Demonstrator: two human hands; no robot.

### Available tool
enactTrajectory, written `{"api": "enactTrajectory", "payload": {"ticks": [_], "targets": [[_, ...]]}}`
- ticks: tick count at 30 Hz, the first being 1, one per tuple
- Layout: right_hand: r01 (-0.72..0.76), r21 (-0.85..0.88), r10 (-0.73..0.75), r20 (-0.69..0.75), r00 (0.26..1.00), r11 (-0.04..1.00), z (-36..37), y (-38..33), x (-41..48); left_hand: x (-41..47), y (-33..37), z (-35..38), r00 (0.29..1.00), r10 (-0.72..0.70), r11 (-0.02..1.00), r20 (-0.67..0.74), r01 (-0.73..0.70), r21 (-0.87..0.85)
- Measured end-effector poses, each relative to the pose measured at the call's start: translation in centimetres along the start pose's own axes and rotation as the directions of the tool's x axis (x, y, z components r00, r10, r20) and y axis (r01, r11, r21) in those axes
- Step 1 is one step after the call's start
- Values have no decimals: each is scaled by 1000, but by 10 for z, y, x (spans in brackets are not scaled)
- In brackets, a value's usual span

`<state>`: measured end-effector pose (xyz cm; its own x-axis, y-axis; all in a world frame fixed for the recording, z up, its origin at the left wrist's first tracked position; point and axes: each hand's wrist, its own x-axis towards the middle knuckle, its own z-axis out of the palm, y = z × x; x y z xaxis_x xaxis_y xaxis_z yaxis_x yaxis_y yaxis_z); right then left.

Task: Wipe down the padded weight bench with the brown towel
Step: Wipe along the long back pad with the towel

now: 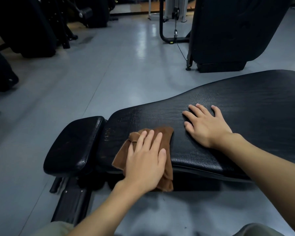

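**A:** From the head view, where is the brown towel [168,138]?

**B:** Under the left hand [145,160]. It lies on the near edge of the padded weight bench [245,120], and its lower end hangs over that edge below the palm.

**A:** What does it look like?

**B:** It is a rust-brown, fuzzy cloth, loosely folded. One bunched corner pokes out beyond the fingertips, and a flat flap sticks out to the left of the hand.

**A:** Is the left hand gripping it?

**B:** No. The fingers are straight and slightly spread, and the palm presses the cloth flat against the black padding.

**A:** And the right hand [206,125]?

**B:** It is also flat, with splayed fingers resting on the bare pad. It holds nothing. It sits just to the right of the towel and a little farther out than the left hand, and it does not touch the towel.

**A:** How does the bench look around the hands?

**B:** It is black, grained and creased, and it widens to the right of the right hand. To the left of the left hand there is a smaller seat pad [73,143], with a gap between it and the bench.
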<state>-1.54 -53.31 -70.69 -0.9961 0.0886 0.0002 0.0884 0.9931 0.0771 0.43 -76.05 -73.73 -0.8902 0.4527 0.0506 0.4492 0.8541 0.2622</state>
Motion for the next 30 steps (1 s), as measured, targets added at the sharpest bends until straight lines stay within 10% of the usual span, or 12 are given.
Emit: {"api": "enactTrajectory", "payload": {"ticks": [30], "targets": [[65, 32, -65, 6, 998, 997, 7, -43, 18, 186, -36, -10, 977, -175, 975, 121, 189, -120]]}}
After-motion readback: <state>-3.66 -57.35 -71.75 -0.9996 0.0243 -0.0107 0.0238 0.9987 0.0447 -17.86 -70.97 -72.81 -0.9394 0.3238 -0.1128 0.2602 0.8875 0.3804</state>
